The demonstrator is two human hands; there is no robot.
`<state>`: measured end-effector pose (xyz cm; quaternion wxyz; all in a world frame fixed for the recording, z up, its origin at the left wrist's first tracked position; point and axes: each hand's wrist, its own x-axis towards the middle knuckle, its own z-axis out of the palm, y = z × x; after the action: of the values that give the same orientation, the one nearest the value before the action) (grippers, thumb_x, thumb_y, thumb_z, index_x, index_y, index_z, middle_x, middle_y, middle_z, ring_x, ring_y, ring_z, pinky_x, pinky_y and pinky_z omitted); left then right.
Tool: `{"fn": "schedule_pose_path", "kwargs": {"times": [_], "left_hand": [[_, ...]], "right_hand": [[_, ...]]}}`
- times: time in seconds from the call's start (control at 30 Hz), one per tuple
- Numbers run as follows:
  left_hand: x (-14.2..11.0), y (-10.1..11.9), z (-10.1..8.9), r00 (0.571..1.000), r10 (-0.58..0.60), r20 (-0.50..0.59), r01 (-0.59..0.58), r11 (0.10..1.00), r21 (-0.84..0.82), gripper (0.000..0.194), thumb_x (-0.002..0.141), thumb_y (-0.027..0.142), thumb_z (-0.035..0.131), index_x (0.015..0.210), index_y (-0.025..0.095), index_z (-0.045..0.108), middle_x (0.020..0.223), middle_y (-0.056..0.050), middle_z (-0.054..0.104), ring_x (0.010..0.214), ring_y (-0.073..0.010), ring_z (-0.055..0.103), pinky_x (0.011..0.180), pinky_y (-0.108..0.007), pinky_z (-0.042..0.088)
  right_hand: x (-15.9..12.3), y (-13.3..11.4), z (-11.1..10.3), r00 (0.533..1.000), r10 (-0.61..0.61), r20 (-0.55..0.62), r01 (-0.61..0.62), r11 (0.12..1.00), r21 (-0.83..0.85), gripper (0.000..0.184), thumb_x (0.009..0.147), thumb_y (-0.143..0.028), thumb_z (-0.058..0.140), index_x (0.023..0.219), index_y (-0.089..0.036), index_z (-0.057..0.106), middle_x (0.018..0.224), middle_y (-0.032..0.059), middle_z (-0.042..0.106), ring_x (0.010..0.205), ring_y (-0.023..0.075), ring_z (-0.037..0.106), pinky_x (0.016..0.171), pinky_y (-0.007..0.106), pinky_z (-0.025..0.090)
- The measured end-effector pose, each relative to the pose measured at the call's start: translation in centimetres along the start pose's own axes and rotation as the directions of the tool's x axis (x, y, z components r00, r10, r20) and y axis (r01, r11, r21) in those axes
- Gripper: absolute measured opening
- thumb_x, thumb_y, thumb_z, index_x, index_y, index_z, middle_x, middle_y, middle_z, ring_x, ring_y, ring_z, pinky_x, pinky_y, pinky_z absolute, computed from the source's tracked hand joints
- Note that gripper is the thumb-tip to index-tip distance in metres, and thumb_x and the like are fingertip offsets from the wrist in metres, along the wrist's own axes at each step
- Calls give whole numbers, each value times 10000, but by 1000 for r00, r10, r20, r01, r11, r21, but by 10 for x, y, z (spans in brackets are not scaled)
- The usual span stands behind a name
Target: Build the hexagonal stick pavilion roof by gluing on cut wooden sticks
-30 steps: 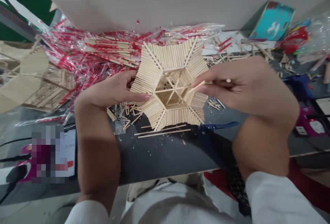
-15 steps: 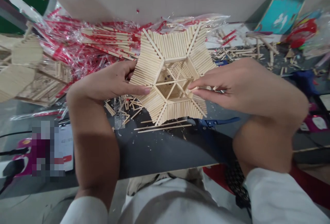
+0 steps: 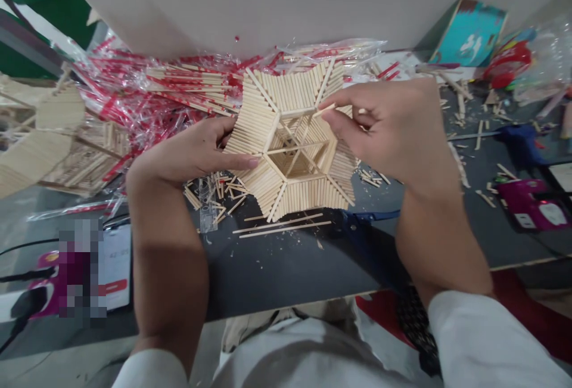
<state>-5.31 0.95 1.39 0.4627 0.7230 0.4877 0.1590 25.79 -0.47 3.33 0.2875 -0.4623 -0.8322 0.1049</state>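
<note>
Though illegible, writing on phone (image 3: 115, 260); left hand (image 3: 196, 152) around stick star (image 3: 294, 148), right hand (image 3: 382, 126) tight on thin stick (image 3: 328, 108).

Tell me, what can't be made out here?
All in the head view:
Left hand: most fingers hidden behind the stick star.
Small stick: all but one end hidden by the right hand.
Second stick piece: cut off by the left edge.
Phone: writing too small to read.

The pale, six-pointed stick structure (image 3: 292, 149) has a spoked hexagonal centre.
</note>
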Motion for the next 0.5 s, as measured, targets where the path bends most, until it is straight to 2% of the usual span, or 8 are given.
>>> {"fn": "schedule_pose_path", "kwargs": {"times": [0.13,0.23,0.37,0.43,0.5], "left_hand": [[2,0,1,1000,-18,-8,18,1000,-21,508,798,492,886,1209,218,769,1078,-48,798,961,-249,740,753,-280,597],[5,-3,2,999,-43,-29,41,997,-68,445,818,496,868,1150,210,787,995,-45,800,881,-228,733,702,-275,583],[12,-19,1,998,-61,-15,56,978,-203,394,831,520,841,1094,229,799,991,-38,801,877,-222,738,698,-282,587],[16,-28,2,997,-69,-40,60,980,-191,359,849,545,811,1017,227,808,925,-37,785,772,-184,702,618,-253,532],[21,-35,4,992,-97,-77,81,979,-187,390,878,593,763,950,212,805,835,-42,755,629,-137,609,515,-233,413]], "right_hand": [[9,9,11,999,39,-3,-39,999,32,214,1024,-458,630,1027,-297,771,914,71,784,890,281,705,742,400,508],[18,18,19,999,47,-20,-47,999,15,198,1017,-433,640,1003,-273,757,833,59,745,843,267,687,790,401,499],[30,28,31,1000,-3,-23,3,1000,-4,181,1022,-345,616,992,-227,750,780,46,709,752,220,640,806,383,475],[36,34,37,1000,-15,15,15,1000,-7,178,1021,-288,587,1010,-212,748,774,50,701,734,216,627,792,380,468],[43,40,43,999,-1,44,2,1000,-13,178,1018,-256,568,1009,-209,740,767,56,688,736,226,622,783,383,467]]}}
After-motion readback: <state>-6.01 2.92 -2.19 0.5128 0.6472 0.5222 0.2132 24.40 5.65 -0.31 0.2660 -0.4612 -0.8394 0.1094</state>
